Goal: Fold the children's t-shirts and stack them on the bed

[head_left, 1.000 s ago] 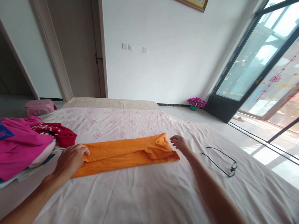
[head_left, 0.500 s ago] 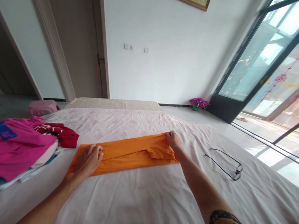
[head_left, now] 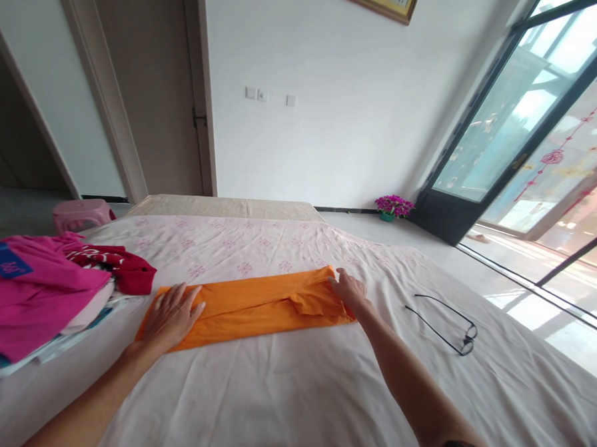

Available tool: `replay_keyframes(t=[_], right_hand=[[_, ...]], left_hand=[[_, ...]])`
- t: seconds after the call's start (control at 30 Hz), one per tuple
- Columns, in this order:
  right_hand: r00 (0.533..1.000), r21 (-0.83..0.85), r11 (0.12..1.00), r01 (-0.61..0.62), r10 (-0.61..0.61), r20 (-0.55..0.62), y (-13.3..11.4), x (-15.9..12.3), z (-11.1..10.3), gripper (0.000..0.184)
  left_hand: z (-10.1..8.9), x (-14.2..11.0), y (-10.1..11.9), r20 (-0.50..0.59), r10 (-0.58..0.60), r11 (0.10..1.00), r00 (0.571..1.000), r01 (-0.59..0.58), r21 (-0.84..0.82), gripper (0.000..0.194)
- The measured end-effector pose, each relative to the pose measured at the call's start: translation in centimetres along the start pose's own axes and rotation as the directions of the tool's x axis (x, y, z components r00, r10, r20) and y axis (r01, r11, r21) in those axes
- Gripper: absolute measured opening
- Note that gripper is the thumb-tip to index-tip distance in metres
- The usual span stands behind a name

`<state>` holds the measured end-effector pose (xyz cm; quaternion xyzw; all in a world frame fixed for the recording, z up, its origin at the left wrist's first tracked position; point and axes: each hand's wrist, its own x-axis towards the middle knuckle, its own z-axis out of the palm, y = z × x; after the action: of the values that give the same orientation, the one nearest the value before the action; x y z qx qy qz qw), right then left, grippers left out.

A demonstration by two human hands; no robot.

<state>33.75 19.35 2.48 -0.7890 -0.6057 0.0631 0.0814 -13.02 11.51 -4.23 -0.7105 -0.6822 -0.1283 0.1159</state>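
Note:
A piece of orange clothing [head_left: 254,304], folded into a long flat strip, lies slantwise across the bed sheet; its exact kind does not show. On its left end rests my left hand [head_left: 173,314], palm down with the fingers spread. At the right end my right hand [head_left: 349,289] touches the edge of the fabric, index finger and thumb apart and no cloth pinched between them. A small flap of the fabric is turned over and creased close to this hand.
Left on the bed is a heap of clothes with a pink garment [head_left: 49,290] and a red one [head_left: 136,272]. Black-framed eyeglasses [head_left: 465,340] lie to the right. Beyond the bed are a pink stool [head_left: 83,214], purple flowers [head_left: 394,205] and a glass door [head_left: 476,139].
My right hand has let go of the cloth's corner, its fingers opening. My left hand has flattened and spread, shifting slightly left. The orange strip has stayed in place.

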Motion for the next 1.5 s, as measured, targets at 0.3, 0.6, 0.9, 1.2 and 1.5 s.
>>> replay_keyframes(t=[0.3,0.6,0.9,1.2,1.5], right_hand=[[0.987,0.056,0.986,0.154,-0.151,-0.056,0.4,-2.4,0.1,0.045],[0.915,-0.093,0.934,0.344,-0.356,-0.189,-0.7,-4.8,-1.1,0.032],[0.696,-0.017,0.699,0.715,-0.714,-0.077,-3.2,-9.3,-0.2,0.019],[0.727,0.089,0.722,0.686,-0.686,-0.032,-3.7,-9.3,-0.5,0.030],[0.872,-0.037,0.873,0.486,-0.488,-0.035,-0.5,-6.7,-0.6,0.027]], left_hand=[[-0.1,-0.1,0.1,-0.012,0.007,1.000,1.000,-0.007,0.001,0.053],[0.0,-0.1,0.0,-0.007,0.019,0.999,1.000,-0.019,0.031,0.054],[-0.3,-0.2,0.1,-0.006,0.032,0.998,0.999,-0.032,0.057,0.055],[0.5,0.2,-0.8,0.000,0.036,0.999,0.999,-0.036,0.016,0.053],[-0.3,0.1,-0.5,0.010,0.029,0.999,1.000,-0.029,0.014,0.051]])
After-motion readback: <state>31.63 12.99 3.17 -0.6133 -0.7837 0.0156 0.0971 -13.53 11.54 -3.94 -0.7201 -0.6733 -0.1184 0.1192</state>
